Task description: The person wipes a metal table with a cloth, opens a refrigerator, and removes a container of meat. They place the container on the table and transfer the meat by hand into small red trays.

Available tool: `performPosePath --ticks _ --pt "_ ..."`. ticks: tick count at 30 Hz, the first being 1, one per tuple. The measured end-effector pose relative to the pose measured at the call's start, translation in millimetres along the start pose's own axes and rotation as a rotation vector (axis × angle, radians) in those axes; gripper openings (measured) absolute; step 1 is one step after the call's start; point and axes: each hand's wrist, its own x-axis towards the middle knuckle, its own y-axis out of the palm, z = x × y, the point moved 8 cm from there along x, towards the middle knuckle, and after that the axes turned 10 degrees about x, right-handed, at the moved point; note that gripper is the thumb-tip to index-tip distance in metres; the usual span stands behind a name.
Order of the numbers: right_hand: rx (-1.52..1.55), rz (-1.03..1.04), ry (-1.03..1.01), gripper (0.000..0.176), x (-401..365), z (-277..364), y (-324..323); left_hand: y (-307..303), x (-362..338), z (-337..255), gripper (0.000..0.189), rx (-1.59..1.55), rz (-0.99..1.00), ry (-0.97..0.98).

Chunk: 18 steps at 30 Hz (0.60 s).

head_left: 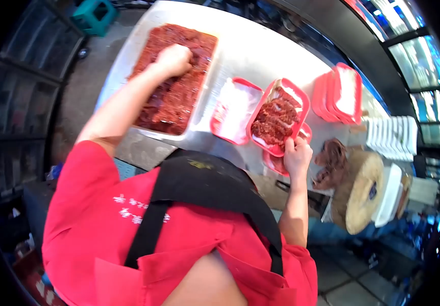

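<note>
At eleven o'clock, the left hand [175, 59] lay curled in red-marinated meat [179, 102] inside a white rectangular tub [202, 94]; its fingertips were hidden, so whether it gripped any could not be told. At two o'clock, the right hand [298, 155] pinched the five-o'clock corner of a red, white-lined plastic tray [305, 107] holding meat. The meat looked soft, wet, probably slippery, suiting a full-handed scoop; the tray seemed light, slightly flexible, best held by its rim.

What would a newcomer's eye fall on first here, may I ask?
Probably the large tub of wet, red meat on the left of the metal table, with the left hand at the meat. Next, the filled red tray nearer the middle, its rim held by the right hand. Stacked red trays sit farther right.
</note>
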Motion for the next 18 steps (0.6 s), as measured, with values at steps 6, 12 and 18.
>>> performPosePath --ticks 6,12,18 --pt "-0.069 -0.029 0.123 0.026 -17.4 -76.4 -49.1 -9.8 0.9 5.0 0.022 -0.062 0.003 0.017" --pt "-0.107 0.018 0.186 0.028 -31.9 -99.5 -32.8 -23.0 2.3 39.8 0.02 -0.592 0.044 0.001" --pt "-0.429 0.101 0.191 0.036 -12.9 -43.8 -57.2 -74.8 -26.0 2.0 0.017 -1.161 0.19 -0.021"
